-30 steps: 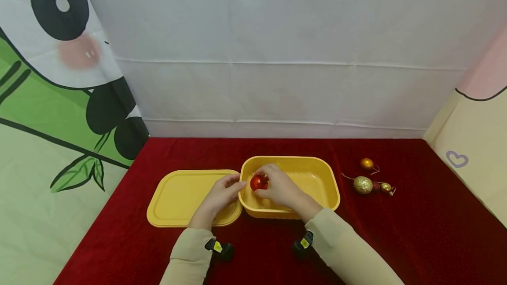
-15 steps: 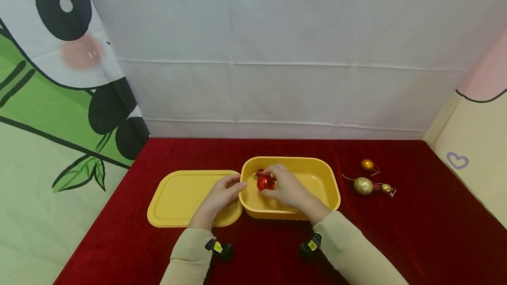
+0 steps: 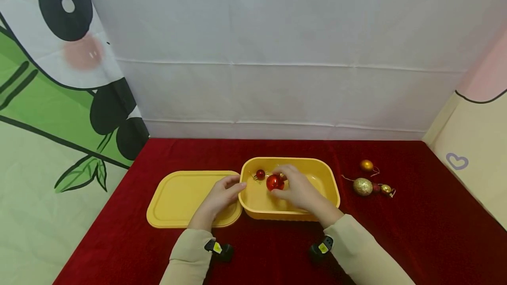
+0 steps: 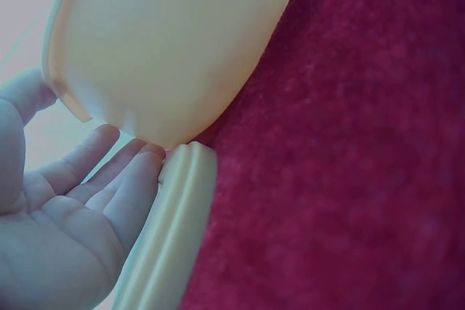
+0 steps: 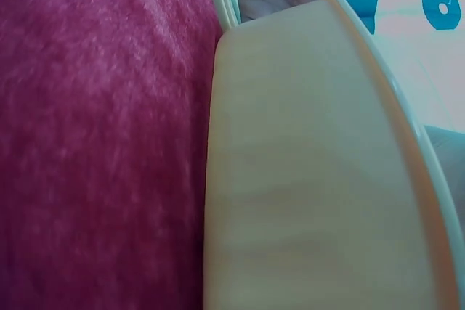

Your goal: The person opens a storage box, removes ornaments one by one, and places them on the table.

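nearest me, on the red cloth (image 3: 416, 241), my left hand (image 3: 219, 196) rests with loose fingers against the left wall of the yellow tub (image 3: 332, 188), touching it over the flat lid (image 3: 178, 197) lying beside it. just past that, inside the tub, my right hand (image 3: 299, 190) pinches the red bauble (image 3: 274, 182) with curled fingertips, low over the tub floor. a smaller red bauble (image 3: 260, 173) sits close behind it. to do this well, i judge i should lower gently, let go only when it touches, and steady the tub so nothing rolls. farther right, three gold ornaments (image 3: 362, 186) wait on the cloth, well apart from the tub.
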`<state>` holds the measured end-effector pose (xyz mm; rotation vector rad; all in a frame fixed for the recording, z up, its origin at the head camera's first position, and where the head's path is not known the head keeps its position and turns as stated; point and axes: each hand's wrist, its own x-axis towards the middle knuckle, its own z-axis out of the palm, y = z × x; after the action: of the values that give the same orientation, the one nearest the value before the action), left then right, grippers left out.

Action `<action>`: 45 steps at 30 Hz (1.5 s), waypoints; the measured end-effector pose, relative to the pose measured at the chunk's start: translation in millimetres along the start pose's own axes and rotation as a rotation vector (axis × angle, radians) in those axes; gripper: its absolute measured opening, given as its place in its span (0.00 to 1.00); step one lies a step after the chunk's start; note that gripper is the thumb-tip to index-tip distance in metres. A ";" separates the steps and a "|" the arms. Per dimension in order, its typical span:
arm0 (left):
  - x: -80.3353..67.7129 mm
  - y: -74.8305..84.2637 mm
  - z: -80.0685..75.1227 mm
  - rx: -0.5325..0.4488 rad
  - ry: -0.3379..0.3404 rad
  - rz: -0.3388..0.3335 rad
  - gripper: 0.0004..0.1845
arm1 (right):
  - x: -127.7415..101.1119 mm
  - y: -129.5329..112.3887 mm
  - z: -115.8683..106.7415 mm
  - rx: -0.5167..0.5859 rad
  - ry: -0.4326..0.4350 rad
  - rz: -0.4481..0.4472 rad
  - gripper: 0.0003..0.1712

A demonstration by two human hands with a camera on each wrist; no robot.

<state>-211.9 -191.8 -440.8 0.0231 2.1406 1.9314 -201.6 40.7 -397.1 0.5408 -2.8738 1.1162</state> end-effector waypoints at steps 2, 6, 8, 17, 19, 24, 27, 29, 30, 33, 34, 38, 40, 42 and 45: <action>0.4 -0.4 -0.3 -0.001 -0.003 -0.002 0.28 | -2.0 1.9 -2.4 -0.005 0.009 -0.003 0.25; 0.8 -1.4 -1.2 0.003 -0.009 -0.003 0.29 | -5.9 5.9 -7.2 -0.012 0.028 -0.015 0.25; 0.4 -1.2 -1.5 0.002 -0.005 -0.006 0.29 | -7.7 8.0 -9.4 -0.020 0.038 -0.023 0.26; 1.2 -1.1 -1.0 -0.005 0.004 -0.008 0.27 | -15.0 18.7 -17.4 -0.047 0.078 -0.073 0.27; 1.2 -1.4 -0.9 -0.004 0.001 -0.006 0.28 | -16.7 21.1 -19.5 -0.041 0.084 -0.077 0.27; 1.6 -1.7 -0.6 -0.004 -0.006 -0.005 0.28 | -21.1 28.0 -25.0 -0.014 0.112 -0.086 0.27; 1.8 -1.9 -0.5 -0.010 -0.002 -0.005 0.27 | -23.6 32.2 -28.8 -0.006 0.137 -0.102 0.27; 1.9 -2.0 -0.4 -0.014 0.001 -0.005 0.27 | -25.1 33.1 -31.7 0.003 0.153 -0.102 0.26; 1.9 -2.1 -0.3 -0.017 0.005 -0.008 0.27 | -25.8 33.6 -33.0 0.001 0.161 -0.101 0.26; 1.6 -2.3 0.2 -0.012 0.012 -0.006 0.27 | -27.7 34.5 -36.7 0.006 0.183 -0.088 0.25; 1.3 -2.3 0.3 -0.011 0.015 -0.007 0.27 | -28.2 34.8 -38.1 0.006 0.193 -0.086 0.25; 0.8 -2.2 0.7 -0.007 0.015 -0.005 0.27 | -30.8 38.1 -43.1 0.009 0.234 -0.077 0.25; 1.1 -2.2 0.8 -0.008 0.010 -0.007 0.27 | -32.6 39.9 -46.3 0.009 0.257 -0.077 0.26; 1.4 -2.1 0.9 -0.010 0.007 -0.009 0.27 | -34.4 42.0 -49.9 0.018 0.276 -0.075 0.27; 1.1 -1.7 1.1 -0.009 0.010 -0.008 0.27 | -36.9 44.8 -56.7 0.033 0.308 -0.061 0.29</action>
<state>-212.5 -190.7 -442.8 0.0033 2.1345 1.9407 -187.7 120.2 -389.0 0.4130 -2.5641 1.1275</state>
